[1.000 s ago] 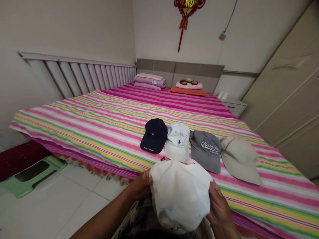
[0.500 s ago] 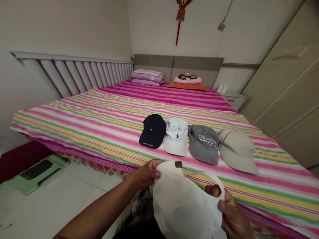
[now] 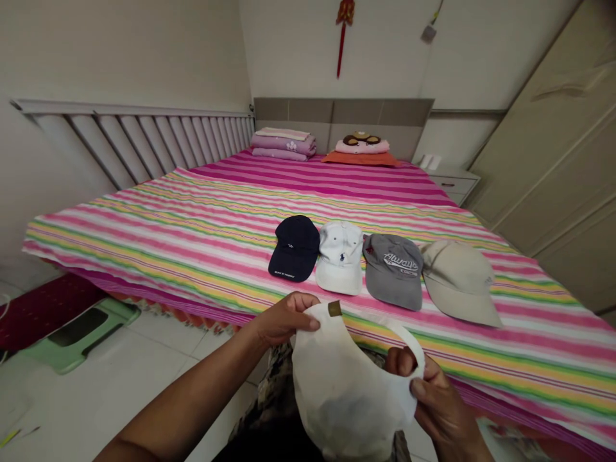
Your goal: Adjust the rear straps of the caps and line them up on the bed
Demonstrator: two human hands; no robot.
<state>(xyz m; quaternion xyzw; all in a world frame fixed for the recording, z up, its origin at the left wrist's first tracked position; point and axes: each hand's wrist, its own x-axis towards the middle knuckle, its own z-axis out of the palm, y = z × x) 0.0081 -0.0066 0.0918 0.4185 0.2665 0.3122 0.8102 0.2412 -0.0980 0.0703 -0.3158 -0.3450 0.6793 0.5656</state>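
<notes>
Between my two hands a white cap (image 3: 346, 391) hangs at the bed's near edge, its back opening and strap facing up, with a brass-coloured buckle near the left end. My left hand (image 3: 291, 319) pinches the rim on the left, thumb on top. On the right, my right hand (image 3: 428, 391) grips the other side by the strap's end, with some fingers showing through the opening. Beyond them a row of caps lies on the bed: a navy cap (image 3: 296, 247), a white cap with a small logo (image 3: 339, 256), a grey cap with lettering (image 3: 394, 269) and a beige cap (image 3: 459, 282).
The bed has a striped cover (image 3: 192, 224). Folded purple bedding (image 3: 283, 144) and a pink-and-orange pile (image 3: 363, 151) rest near the headboard (image 3: 298, 112). A green stool (image 3: 91, 333) stands on the tiled floor at left, and a nightstand (image 3: 455, 183) at right.
The white cap has moved slightly left and its crown has sagged and bent inward. My right hand has come a little nearer my left. Both still hold it.
</notes>
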